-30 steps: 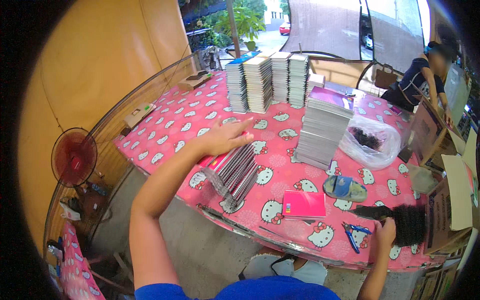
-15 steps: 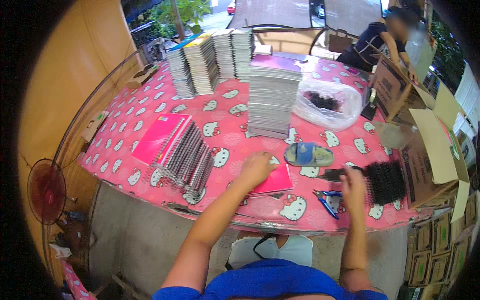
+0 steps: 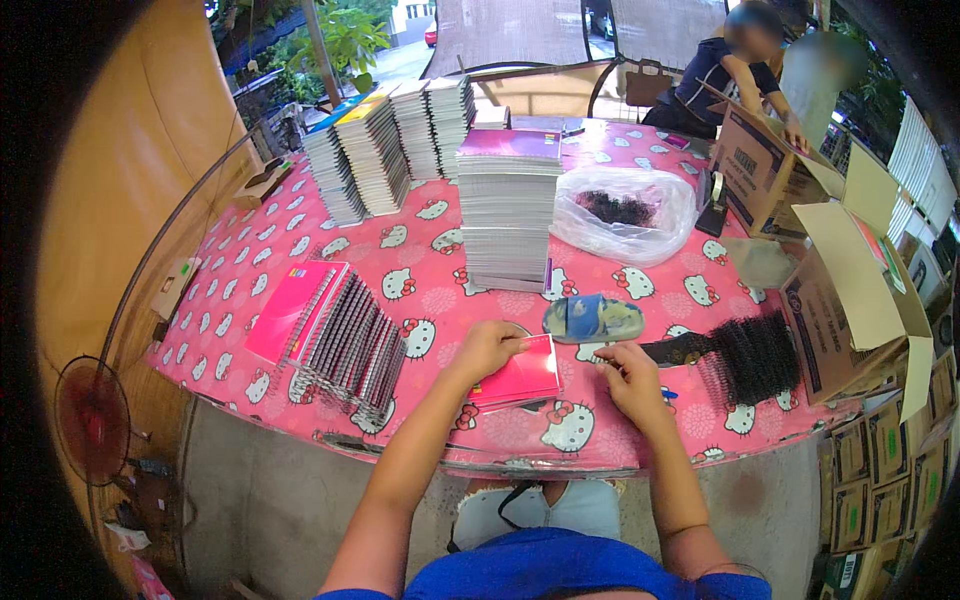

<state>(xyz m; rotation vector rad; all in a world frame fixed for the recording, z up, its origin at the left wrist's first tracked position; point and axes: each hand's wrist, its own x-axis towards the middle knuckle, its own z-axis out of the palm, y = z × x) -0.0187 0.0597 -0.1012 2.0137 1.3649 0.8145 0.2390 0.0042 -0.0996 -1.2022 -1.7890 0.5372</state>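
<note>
A pink-covered notebook (image 3: 518, 378) lies at the table's front middle, its top edge toward the far side. My left hand (image 3: 486, 352) grips its upper left part, thumb on the cover. Just right of it, my right hand (image 3: 634, 382) is raised with thumb and fingers pinched; whatever they hold is too thin to make out. A blue and grey slide sandal (image 3: 594, 319) lies beyond both hands. Black spiral binding coils (image 3: 752, 358) are heaped to the right. Blue-handled pliers (image 3: 669, 394) are mostly covered by my right hand.
Left stands a stack of spiral-bound pink notebooks (image 3: 345, 335). A tall stack of purple-topped books (image 3: 508, 215) rises behind the sandal, with more stacks (image 3: 375, 160) at the far left. A plastic bag of coils (image 3: 625, 215) and open cartons (image 3: 850, 310) line the right. A person (image 3: 715, 85) works there.
My right hand has moved left from the coil heap to beside the pink notebook, its fingers now pinched. My left hand stays on the notebook. The whole view has shifted slightly.
</note>
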